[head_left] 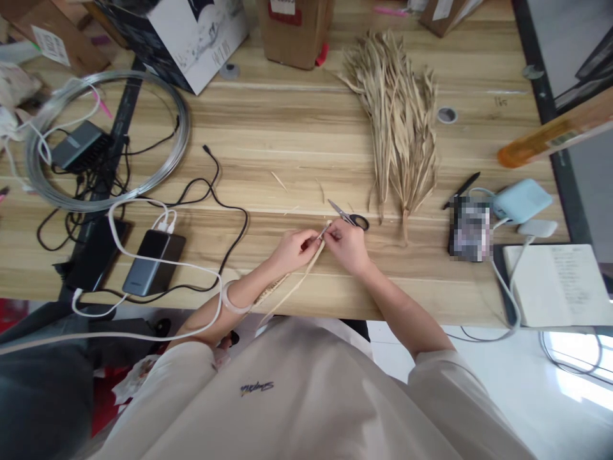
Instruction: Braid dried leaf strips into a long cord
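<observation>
My left hand (295, 248) and my right hand (347, 246) meet near the front of the table, fingertips pinched close together. Between them is the end of a pale dried-leaf strip (301, 278), which trails down toward my shirt. A darker, braided-looking length (271, 289) runs below my left wrist. Exactly how the strands cross is hidden by my fingers. Just beyond my right hand lie scissors (353, 218) with dark handles, partly covered by that hand. Farther back rests a bundle of dried leaves (395, 121), its stems toward me.
A wire coil (184, 137), black cables and a power bank (152, 263) occupy the left. Cardboard boxes (294, 38) stand at the back. On the right are a light-blue device (523, 200), an open notebook (541, 287) and an orange tube (541, 142). Leaf scraps lie mid-table.
</observation>
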`<state>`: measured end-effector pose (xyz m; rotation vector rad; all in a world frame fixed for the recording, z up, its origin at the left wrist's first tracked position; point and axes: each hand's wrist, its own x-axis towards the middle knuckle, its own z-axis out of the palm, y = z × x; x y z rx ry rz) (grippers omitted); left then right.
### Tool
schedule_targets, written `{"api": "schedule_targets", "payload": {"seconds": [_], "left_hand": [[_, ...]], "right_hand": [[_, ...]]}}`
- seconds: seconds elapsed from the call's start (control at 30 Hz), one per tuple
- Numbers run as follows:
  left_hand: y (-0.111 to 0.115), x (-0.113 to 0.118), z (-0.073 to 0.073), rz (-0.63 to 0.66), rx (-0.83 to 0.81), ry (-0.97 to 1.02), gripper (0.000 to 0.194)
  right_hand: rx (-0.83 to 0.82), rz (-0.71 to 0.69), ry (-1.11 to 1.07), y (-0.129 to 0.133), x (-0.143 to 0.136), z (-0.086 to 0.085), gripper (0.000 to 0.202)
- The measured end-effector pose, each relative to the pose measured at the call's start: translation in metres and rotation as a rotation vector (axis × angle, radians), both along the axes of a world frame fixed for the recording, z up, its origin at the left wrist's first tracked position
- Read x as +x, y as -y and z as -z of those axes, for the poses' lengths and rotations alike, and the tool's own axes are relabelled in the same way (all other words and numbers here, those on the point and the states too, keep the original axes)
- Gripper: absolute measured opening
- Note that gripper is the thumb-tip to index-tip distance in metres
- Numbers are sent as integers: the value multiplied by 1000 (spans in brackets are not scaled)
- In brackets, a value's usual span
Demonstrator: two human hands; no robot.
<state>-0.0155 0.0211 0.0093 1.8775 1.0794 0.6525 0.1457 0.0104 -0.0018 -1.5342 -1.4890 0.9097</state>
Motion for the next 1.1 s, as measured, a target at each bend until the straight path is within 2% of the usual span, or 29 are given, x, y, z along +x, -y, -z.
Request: {"api": "schedule_targets", "payload": {"seconds": [0.17,0.23,0.47,0.63,0.87,1.1], "left_hand": [[0,-2,2,-40,38,49,21],[-1,-2,2,-37,61,40,22],[-3,-2,-1,77,134,-4,24],[-4,-2,-2,61,142,-45,28],[-4,-3,-2,54,190,-44,27],[-5,-3,3,21,220,-71,23]], "right_hand": [[-103,43,-360,-1,-1,7,19],[-101,52,-403,-2,-2,9,23],[-26,15,-227,0,-2,10,26],[37,7,-72,2,-3,10,18],[41,13,-13,1,-2,10,15],[220,-27,257,5,-4,9,10]]}}
